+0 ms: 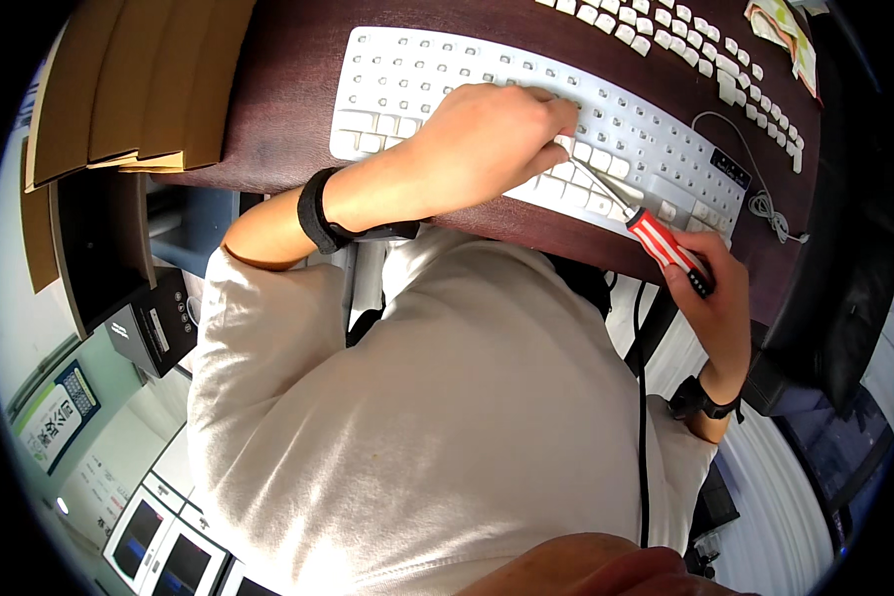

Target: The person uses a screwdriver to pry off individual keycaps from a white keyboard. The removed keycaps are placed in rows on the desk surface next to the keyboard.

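A white keyboard [437,72] lies on the dark brown table in front of me. Its upper rows show bare switches, while white keycaps [611,164] still cover parts of the lower rows. My right hand [713,288] is closed around the red-and-white striped handle of a screwdriver [656,238]. The thin shaft points up and left, its tip among the keys beside my left fingertips. Over the middle of the keyboard, my left hand [497,139] is closed, thumb and fingers bent together by the tip. Whatever they pinch, if anything, is hidden.
Loose white keycaps [666,38] lie in rows at the back right of the table [278,109]. A grey cable [762,206] coils right of the keyboard. Folded cardboard [159,79] stands at the left edge, with a black box [157,323] below it.
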### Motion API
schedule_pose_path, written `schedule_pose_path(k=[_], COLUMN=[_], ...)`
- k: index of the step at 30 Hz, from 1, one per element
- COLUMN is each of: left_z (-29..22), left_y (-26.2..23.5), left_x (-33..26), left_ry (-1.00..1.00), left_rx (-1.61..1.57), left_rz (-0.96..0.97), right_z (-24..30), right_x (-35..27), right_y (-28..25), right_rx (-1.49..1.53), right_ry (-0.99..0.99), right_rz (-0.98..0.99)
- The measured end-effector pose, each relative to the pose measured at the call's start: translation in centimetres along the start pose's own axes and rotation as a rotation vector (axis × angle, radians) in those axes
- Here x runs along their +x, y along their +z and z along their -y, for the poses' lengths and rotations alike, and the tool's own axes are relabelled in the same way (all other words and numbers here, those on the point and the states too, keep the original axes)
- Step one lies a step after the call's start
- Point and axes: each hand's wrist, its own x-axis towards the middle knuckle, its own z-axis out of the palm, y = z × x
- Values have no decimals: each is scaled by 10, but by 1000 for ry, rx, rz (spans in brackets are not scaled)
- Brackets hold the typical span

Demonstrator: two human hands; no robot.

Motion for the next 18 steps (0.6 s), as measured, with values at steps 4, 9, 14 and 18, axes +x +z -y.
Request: schedule_pose_path(k=[4,9,14,18], left_z=[0,-9,-22,-16], left_y=[2,-12,-33,-28], left_x=[0,11,73,127], left_ry=[19,58,196,228], left_rx=[-10,51,232,360], left_rz=[-36,-24,-32,24], right_z=[-16,-41,-67,-102], right_x=[-3,-16,-37,-45], right_y=[9,-4,-23,-23], right_rx=[-3,121,399,786], right_ry=[-41,-28,163,120], right_rz=[-32,-78,-207,-382])
